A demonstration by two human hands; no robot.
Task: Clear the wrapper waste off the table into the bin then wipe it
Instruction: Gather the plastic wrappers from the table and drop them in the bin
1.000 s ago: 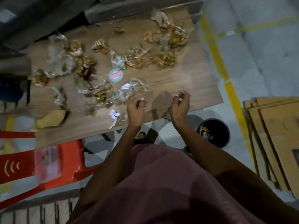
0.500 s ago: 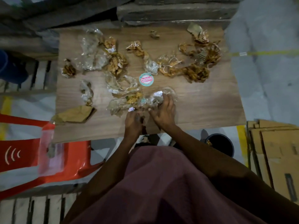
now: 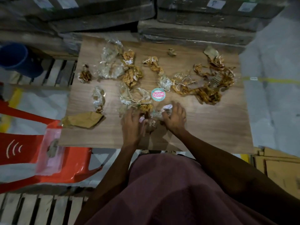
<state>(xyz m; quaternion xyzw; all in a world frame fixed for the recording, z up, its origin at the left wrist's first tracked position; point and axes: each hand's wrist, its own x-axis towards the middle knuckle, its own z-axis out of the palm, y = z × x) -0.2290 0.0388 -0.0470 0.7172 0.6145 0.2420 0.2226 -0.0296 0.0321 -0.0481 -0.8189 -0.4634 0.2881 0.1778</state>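
— Crinkled clear plastic, is that what both hands hold?
— Yes. The left hand (image 3: 132, 123) and right hand (image 3: 174, 117) curl their fingers around one crumpled wrapper bundle (image 3: 153, 117) near the wood-grain desk (image 3: 211, 127) front edge.
— Changed since a moment ago?
— Hands now closer together, gathering. Other wrappers (image 3: 206, 85) lie scattered behind the round sticker (image 3: 158, 94); bare desk at right.
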